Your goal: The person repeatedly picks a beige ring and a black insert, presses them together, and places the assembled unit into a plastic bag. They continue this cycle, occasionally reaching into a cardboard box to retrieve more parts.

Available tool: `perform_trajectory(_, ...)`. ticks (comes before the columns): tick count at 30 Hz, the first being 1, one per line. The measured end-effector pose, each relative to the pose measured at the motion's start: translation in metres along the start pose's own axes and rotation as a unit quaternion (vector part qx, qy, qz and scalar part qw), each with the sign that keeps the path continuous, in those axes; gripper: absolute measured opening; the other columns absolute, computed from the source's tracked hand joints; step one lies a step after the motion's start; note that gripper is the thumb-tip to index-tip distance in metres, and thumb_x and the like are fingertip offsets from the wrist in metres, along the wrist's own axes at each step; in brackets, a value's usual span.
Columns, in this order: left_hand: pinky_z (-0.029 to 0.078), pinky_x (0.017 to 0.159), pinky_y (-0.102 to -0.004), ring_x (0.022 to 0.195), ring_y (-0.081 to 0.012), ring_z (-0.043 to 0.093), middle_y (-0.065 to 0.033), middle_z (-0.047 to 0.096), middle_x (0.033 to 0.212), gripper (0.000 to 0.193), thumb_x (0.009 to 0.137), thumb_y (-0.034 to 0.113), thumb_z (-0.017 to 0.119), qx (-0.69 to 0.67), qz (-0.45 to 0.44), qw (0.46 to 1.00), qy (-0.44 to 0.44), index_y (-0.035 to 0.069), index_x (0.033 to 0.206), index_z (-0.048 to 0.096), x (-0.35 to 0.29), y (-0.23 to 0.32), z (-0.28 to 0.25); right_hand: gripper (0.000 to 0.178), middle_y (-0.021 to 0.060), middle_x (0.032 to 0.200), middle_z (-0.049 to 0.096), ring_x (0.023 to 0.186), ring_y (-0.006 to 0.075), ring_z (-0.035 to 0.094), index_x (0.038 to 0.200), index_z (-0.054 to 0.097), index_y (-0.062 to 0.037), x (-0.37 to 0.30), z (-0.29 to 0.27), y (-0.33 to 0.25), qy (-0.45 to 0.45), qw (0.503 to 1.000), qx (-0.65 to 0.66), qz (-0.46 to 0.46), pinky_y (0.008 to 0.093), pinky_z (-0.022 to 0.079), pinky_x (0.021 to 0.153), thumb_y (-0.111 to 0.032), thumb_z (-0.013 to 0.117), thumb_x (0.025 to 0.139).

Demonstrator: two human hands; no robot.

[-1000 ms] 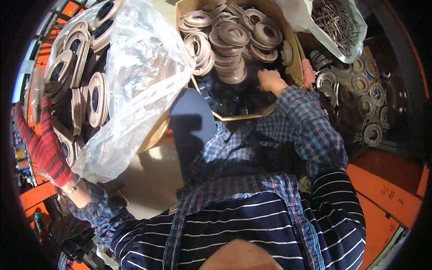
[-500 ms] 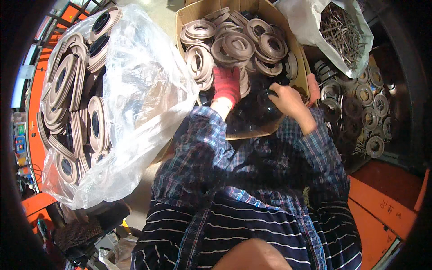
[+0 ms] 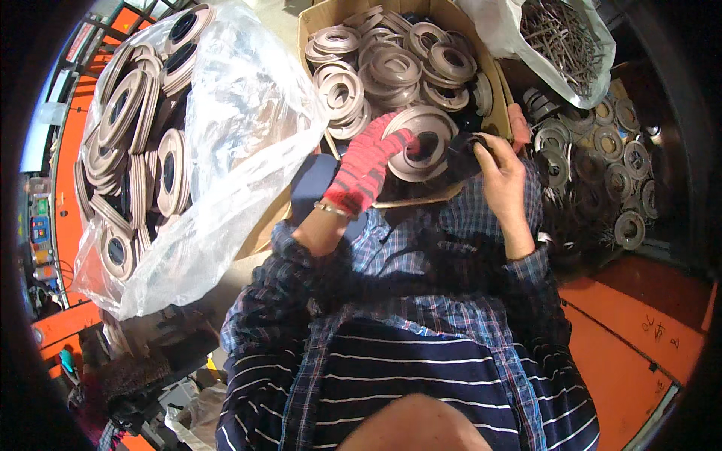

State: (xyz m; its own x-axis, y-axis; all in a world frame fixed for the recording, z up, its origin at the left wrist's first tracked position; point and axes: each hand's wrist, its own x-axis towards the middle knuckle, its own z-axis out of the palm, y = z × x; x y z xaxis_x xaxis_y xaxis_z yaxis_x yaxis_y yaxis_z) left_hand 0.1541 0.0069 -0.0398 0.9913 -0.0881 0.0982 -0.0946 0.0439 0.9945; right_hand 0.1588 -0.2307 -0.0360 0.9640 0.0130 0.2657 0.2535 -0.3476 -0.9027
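Observation:
In a red striped glove, my left hand [image 3: 363,165] grips a beige ribbed ring [image 3: 444,122] with a round hole. The ring is held tilted over the near side of a cardboard box [image 3: 496,89]. My bare right hand [image 3: 502,171] pinches a dark, thin round piece [image 3: 465,155] just right of the ring. Its exact shape is hard to make out against the shadow. Behind both hands, several similar beige rings [image 3: 396,68] lie heaped in the box.
On the left, a clear plastic bag [image 3: 241,113] holds stacked beige rings with black centres [image 3: 174,171]. At the far right are a white bag of metal strips [image 3: 560,45] and a dark bin of metal rings [image 3: 618,180]. A pinkish-red item [image 3: 518,126] rests by the box's right edge.
My left hand has come out of the box toward me, lifting a beige ring. My right hand has drawn back slightly and now holds a dark piece beside it.

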Motion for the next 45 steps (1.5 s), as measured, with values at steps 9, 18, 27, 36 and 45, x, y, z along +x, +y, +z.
perform_trajectory(9,0.049,0.098,-0.0277,0.118,-0.0167,0.057,-0.0105,0.057,0.133,0.045,0.094,0.002,0.06,0.064,0.02,0.997,-0.036,0.0,0.138,0.05,-0.084,0.034,0.009,0.048,0.0177,0.1,0.062,0.085,0.0367,0.065,0.133,0.053,-0.0072,-0.037,0.009,-0.07,-0.188,0.961,-0.135,-0.148,0.0418,0.054,0.071,-0.023,0.068,0.09)
perform_trajectory(18,0.05,0.092,-0.0316,0.105,-0.0175,0.061,-0.0116,0.063,0.123,0.06,0.086,0.021,0.076,-0.039,-0.119,0.99,0.063,0.0,0.136,0.052,-0.102,0.072,0.038,0.053,0.0142,0.094,0.066,0.086,0.0183,0.067,0.121,0.056,0.001,-0.056,0.024,-0.069,-0.149,0.986,-0.065,0.029,0.0308,0.053,0.075,-0.025,0.079,0.081)
perform_trajectory(27,0.05,0.096,-0.0397,0.112,-0.0357,0.062,-0.0191,0.061,0.125,0.051,0.086,0.009,0.07,0.13,0.0,0.991,0.024,0.005,0.134,0.054,-0.11,0.032,0.025,0.062,0.0155,0.083,0.069,0.069,0.0239,0.069,0.125,0.053,0.0005,-0.053,0.045,-0.045,-0.164,0.896,0.193,0.365,0.0377,0.057,0.069,-0.054,0.052,0.096)
perform_trajectory(36,0.05,0.091,-0.0315,0.108,-0.0201,0.063,-0.0163,0.065,0.122,0.054,0.093,0.021,0.068,0.143,0.071,0.984,0.074,-0.002,0.138,0.049,-0.11,0.047,0.022,0.047,0.0215,0.093,0.066,0.081,0.0367,0.068,0.114,0.054,-0.0004,-0.059,0.043,-0.058,-0.138,0.979,-0.136,-0.065,0.0392,0.054,0.07,-0.033,0.072,0.084)
perform_trajectory(45,0.045,0.105,-0.0409,0.125,-0.033,0.055,-0.0195,0.056,0.136,0.065,0.084,0.013,0.074,0.277,0.233,0.932,-0.002,0.003,0.142,0.045,-0.116,0.028,0.027,0.064,0.003,0.059,0.055,0.034,0.0107,0.036,0.108,0.057,-0.0107,-0.065,0.058,-0.036,-0.252,0.721,0.467,0.445,0.0257,0.036,0.034,-0.067,0.028,0.099)
